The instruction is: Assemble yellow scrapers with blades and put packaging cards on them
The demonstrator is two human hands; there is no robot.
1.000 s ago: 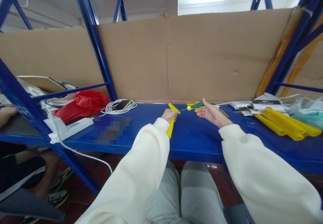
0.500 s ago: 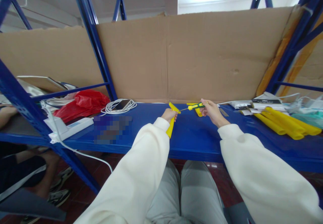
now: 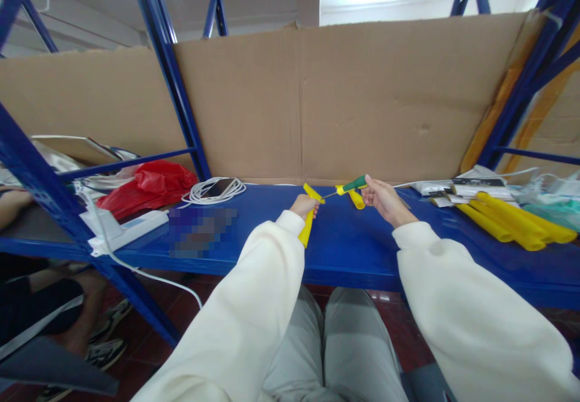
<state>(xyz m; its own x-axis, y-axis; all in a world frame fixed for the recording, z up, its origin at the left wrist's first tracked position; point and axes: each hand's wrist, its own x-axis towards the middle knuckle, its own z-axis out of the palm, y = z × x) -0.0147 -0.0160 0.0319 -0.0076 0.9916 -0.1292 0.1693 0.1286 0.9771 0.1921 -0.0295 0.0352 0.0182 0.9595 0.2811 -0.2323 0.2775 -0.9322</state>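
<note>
My right hand [image 3: 380, 199] grips the screwdriver [image 3: 355, 184] near its butt; my left hand [image 3: 303, 207] clasps the yellow piece [image 3: 307, 233]. I'd best keep both steady and the shaft [image 3: 330, 196] straight.

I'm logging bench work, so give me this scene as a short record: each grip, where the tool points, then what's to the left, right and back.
Left grip: holds yellow piece
Right grip: holds screwdriver by its green handle
Tool tip: points left, at the held piece; contact too small to confirm
Surface: blue bench
Left side: cable coil, power strip, red bag
Right side: yellow tubes, lying together
Back: upright cardboard
</note>
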